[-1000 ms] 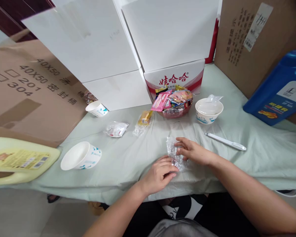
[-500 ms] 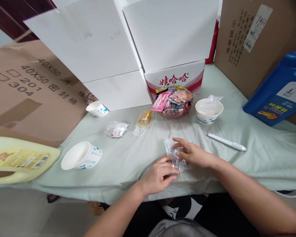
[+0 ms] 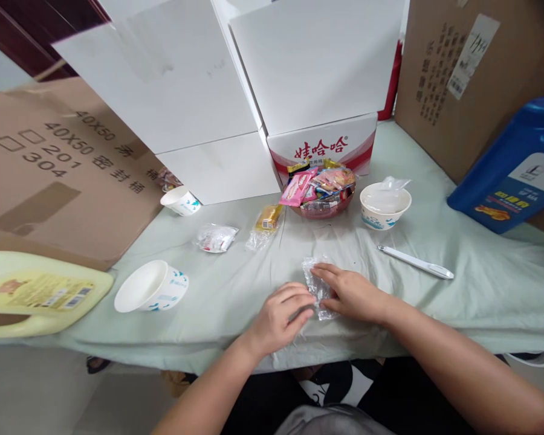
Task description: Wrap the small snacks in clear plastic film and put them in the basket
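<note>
A small crumpled clear plastic wrapper [image 3: 314, 273] lies on the pale green cloth near the table's front edge. My right hand [image 3: 350, 293] lies over its right side, fingers curled and pressing it down. Just left of it my left hand [image 3: 278, 316] pinches the wrapper's lower edge with bent fingers. Both forearms reach in from the bottom of the view.
A white pen-like tool [image 3: 416, 262] lies to the right. Behind are a bowl of wrapped snacks [image 3: 320, 188], a paper bowl holding plastic [image 3: 385, 205], two loose packets [image 3: 216, 237], an empty tipped paper bowl [image 3: 151, 286], a yellow jug [image 3: 36, 291], a blue jug [image 3: 515, 172] and cardboard boxes [image 3: 312, 66].
Both hands and the wrapper have shifted slightly toward me, and the wrapper is pressed flatter and more covered by the right hand's fingers.
</note>
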### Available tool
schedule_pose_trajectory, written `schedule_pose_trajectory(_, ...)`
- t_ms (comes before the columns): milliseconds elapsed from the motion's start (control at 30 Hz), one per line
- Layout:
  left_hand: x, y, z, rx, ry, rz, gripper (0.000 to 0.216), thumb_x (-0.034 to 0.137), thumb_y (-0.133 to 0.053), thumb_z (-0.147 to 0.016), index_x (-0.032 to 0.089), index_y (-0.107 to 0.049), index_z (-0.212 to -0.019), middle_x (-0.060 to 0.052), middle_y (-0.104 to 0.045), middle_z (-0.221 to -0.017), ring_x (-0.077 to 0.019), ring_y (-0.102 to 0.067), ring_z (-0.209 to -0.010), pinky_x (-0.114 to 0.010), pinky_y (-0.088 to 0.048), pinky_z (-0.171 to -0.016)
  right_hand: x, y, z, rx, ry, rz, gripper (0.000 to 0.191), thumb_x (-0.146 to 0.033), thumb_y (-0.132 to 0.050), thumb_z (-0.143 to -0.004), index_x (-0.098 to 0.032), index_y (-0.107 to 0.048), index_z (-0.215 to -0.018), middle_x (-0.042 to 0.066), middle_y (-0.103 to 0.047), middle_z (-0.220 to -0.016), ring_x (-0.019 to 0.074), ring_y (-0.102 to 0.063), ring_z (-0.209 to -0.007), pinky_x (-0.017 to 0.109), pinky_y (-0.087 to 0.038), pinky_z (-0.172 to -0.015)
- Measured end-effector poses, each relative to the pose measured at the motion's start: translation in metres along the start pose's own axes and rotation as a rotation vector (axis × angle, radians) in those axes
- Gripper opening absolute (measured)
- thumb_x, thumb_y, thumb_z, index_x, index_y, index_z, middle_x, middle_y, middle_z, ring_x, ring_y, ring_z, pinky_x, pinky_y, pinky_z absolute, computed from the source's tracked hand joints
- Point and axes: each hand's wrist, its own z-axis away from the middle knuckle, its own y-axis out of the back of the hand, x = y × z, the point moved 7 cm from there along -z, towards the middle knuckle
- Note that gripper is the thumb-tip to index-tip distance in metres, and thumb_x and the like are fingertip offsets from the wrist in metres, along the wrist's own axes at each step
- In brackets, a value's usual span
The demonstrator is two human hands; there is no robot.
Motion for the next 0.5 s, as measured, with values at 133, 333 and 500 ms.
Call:
schedule_pose_trajectory(133,-0.011,0.003,-0.011,0.021,-0.039,-0.053,0.023,0.010,-0.047,-0.091,0.018,-0.064,-0.105,-0.009,-0.068,-0.107,-0.0224,-0.058,-0.115,-0.042,-0.050,-0.099,-0.006,0.000,0.003,-0.019,0.014,0.074,0.064,-0.026,-0.069,-0.078,-0.016,-0.049,-0.138,0.019,-0.039,-0.150,0.0322,-0.052,-0.127,0.046,-0.045,-0.101)
schedule_pose_trajectory(333,-0.041,-0.011,-0.018,-0.009,0.020,-0.197,0.031,0.001,-0.041,-0.084,0.018,-0.066,-0.092,-0.008,-0.065,-0.102,-0.0227,-0.056,-0.114,-0.043,-0.050,-0.098,-0.022,0.028,0.021,-0.055,0.211,0.057,0.030,-0.028,-0.069,-0.081,-0.019,-0.069,-0.109,0.011,-0.065,-0.120,0.0247,-0.060,-0.109,0.037,-0.047,-0.094)
schedule_pose_trajectory(500,-0.042,-0.010,-0.015,0.028,0.077,-0.193,0.026,0.014,-0.044,-0.095,0.019,-0.065,-0.109,-0.008,-0.062,-0.104,-0.0224,-0.055,-0.111,-0.041,-0.049,-0.096,-0.022,0.014,0.027,-0.154,0.289,0.255,0.015,-0.018,-0.068,-0.078,-0.017,-0.069,-0.092,0.010,-0.066,-0.096,0.0246,-0.057,-0.096,0.036,-0.047,-0.083)
